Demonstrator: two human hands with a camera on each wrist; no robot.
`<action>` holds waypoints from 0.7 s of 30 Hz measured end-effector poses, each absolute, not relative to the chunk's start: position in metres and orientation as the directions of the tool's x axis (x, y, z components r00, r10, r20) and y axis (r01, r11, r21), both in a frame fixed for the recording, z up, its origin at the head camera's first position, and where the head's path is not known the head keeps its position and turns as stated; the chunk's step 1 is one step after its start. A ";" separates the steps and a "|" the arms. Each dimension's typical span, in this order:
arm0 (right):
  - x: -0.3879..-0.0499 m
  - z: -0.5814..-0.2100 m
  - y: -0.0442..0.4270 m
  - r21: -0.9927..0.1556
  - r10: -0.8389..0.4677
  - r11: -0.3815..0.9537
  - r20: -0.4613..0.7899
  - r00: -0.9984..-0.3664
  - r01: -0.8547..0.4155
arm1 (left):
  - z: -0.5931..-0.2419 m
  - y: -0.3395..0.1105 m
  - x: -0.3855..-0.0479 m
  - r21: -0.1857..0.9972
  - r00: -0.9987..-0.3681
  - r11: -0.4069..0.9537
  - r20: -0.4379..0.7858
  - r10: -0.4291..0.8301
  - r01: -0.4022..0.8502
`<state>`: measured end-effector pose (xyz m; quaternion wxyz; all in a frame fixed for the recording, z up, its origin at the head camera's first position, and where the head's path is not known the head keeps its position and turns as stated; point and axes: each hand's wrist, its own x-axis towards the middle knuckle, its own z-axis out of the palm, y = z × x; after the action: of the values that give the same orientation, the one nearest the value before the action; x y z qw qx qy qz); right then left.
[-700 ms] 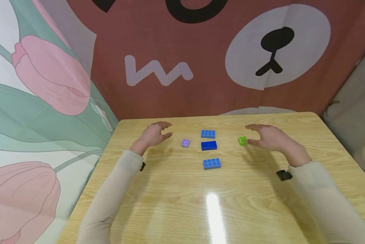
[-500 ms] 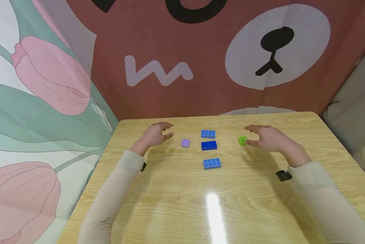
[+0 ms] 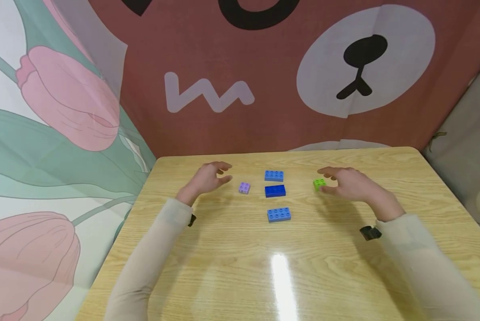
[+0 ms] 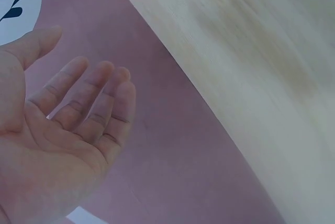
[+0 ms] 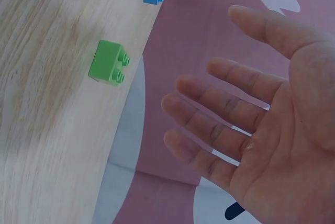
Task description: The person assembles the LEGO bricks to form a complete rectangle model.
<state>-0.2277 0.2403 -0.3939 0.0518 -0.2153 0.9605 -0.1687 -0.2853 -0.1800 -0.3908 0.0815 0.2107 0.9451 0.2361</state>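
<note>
My left hand (image 3: 207, 177) hovers over the table with nothing in it, its fingers relaxed. Just to its right lies a small purple building block (image 3: 244, 188), apart from the fingertips. My right hand (image 3: 353, 184), also holding nothing, hangs above the table beside a small green building block (image 3: 319, 183). In the head view the right thumb overlaps that block's edge; the right wrist view shows a gap between block and hand. Between the hands lie a far blue block (image 3: 273, 175), a dark blue block (image 3: 275, 191) and a nearer blue block (image 3: 278, 214).
The wooden table (image 3: 231, 267) has its far edge against a hanging reddish cloth (image 3: 207, 133) with a bear face. A tulip-patterned cloth (image 3: 63, 98) hangs at the left. Dark wrist devices sit at both cuffs.
Both hands have moved slightly inward, the left to the right towards the purple block and the right to the left over the green block. The blocks stay in place.
</note>
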 end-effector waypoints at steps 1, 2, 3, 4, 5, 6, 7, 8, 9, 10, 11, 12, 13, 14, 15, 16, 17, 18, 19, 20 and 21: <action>-0.228 -0.394 0.240 -0.348 -0.432 0.849 -0.026 -0.901 -0.397 | -0.391 -0.179 -0.285 0.483 -0.897 0.798 -0.053 0.438 0.361; -0.228 -0.395 0.239 -0.348 -0.432 0.849 -0.024 -0.901 -0.398 | -0.392 -0.179 -0.285 0.485 -0.897 0.796 -0.050 0.439 0.362; -0.227 -0.395 0.239 -0.348 -0.432 0.849 -0.023 -0.902 -0.398 | -0.393 -0.178 -0.286 0.487 -0.897 0.794 -0.048 0.439 0.363; -0.227 -0.395 0.238 -0.349 -0.432 0.848 -0.022 -0.902 -0.398 | -0.393 -0.178 -0.285 0.489 -0.897 0.792 -0.045 0.440 0.364; -0.227 -0.395 0.237 -0.348 -0.432 0.848 -0.022 -0.901 -0.399 | -0.393 -0.177 -0.285 0.490 -0.897 0.792 -0.043 0.439 0.364; -0.227 -0.396 0.237 -0.348 -0.432 0.849 -0.022 -0.901 -0.399 | -0.394 -0.177 -0.285 0.493 -0.898 0.790 -0.041 0.439 0.364; -0.226 -0.396 0.236 -0.350 -0.431 0.849 -0.023 -0.902 -0.397 | -0.394 -0.176 -0.285 0.495 -0.897 0.789 -0.039 0.439 0.365; -0.226 -0.397 0.236 -0.352 -0.431 0.848 -0.025 -0.902 -0.396 | -0.395 -0.176 -0.285 0.499 -0.898 0.787 -0.037 0.439 0.364; -0.226 -0.397 0.235 -0.354 -0.433 0.847 -0.025 -0.901 -0.397 | -0.395 -0.176 -0.285 0.502 -0.898 0.785 -0.035 0.439 0.363; -0.226 -0.397 0.235 -0.357 -0.435 0.845 -0.025 -0.900 -0.399 | -0.396 -0.175 -0.285 0.507 -0.898 0.783 -0.036 0.438 0.361; -0.225 -0.398 0.234 -0.360 -0.437 0.843 -0.026 -0.899 -0.399 | -0.397 -0.175 -0.285 0.509 -0.898 0.781 -0.036 0.438 0.361; -0.225 -0.399 0.234 -0.363 -0.438 0.841 -0.025 -0.899 -0.400 | -0.397 -0.174 -0.285 0.513 -0.899 0.780 -0.036 0.437 0.359; -0.225 -0.399 0.233 -0.367 -0.440 0.839 -0.023 -0.898 -0.402 | -0.397 -0.174 -0.285 0.516 -0.899 0.778 -0.037 0.436 0.357; -0.225 -0.400 0.233 -0.369 -0.443 0.836 -0.020 -0.896 -0.405 | -0.398 -0.173 -0.285 0.520 -0.900 0.778 -0.038 0.435 0.354; -0.225 -0.401 0.233 -0.369 -0.446 0.835 -0.019 -0.895 -0.408 | -0.399 -0.173 -0.285 0.522 -0.901 0.777 -0.037 0.433 0.352; -0.225 -0.401 0.232 -0.371 -0.447 0.833 -0.017 -0.894 -0.410 | -0.399 -0.172 -0.285 0.525 -0.901 0.776 -0.037 0.433 0.351; -0.225 -0.402 0.231 -0.373 -0.447 0.833 -0.017 -0.894 -0.409 | -0.400 -0.171 -0.285 0.527 -0.901 0.774 -0.035 0.432 0.351; -0.225 -0.402 0.231 -0.373 -0.448 0.832 -0.017 -0.894 -0.410 | -0.400 -0.170 -0.284 0.529 -0.902 0.773 -0.034 0.431 0.350; -0.225 -0.403 0.230 -0.374 -0.448 0.832 -0.018 -0.894 -0.409 | -0.401 -0.170 -0.285 0.533 -0.901 0.770 -0.032 0.433 0.351; -0.225 -0.403 0.230 -0.375 -0.447 0.832 -0.019 -0.894 -0.408 | -0.402 -0.169 -0.285 0.535 -0.900 0.767 -0.029 0.434 0.353; -0.225 -0.404 0.229 -0.376 -0.446 0.833 -0.021 -0.895 -0.406 | -0.403 -0.168 -0.284 0.539 -0.900 0.764 -0.026 0.435 0.354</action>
<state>-0.2246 0.2288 -0.4040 0.0541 -0.2228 0.9558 -0.1843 -0.2845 -0.1683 -0.4026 0.0750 0.2108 0.9363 0.2708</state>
